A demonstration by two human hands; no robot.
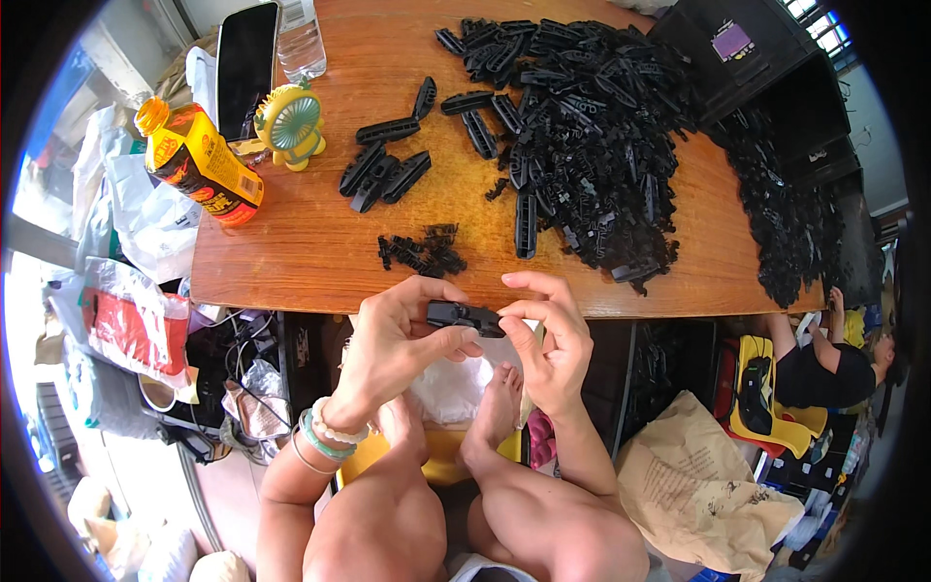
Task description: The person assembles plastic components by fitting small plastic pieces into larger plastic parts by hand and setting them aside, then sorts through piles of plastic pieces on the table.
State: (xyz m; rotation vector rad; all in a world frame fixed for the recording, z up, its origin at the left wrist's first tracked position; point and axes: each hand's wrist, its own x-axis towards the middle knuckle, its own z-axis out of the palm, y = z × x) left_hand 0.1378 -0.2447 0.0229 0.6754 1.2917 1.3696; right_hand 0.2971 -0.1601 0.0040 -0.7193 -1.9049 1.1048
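Observation:
Just off the table's near edge, a black plastic part, elongated and dark, is held between both hands. My left hand grips its left end between thumb and fingers. At the other end, my right hand pinches it with thumb and index finger; whether a smaller piece is also in that pinch I cannot make out. On the table beyond lie a small heap of little black clips and a group of several long black parts. A large pile of similar black parts spreads to the right.
The wooden table carries an orange-yellow bottle, a small yellow-green fan and a phone. Black crates stand at the far right. A brown paper bag lies lower right. Another person is at the right.

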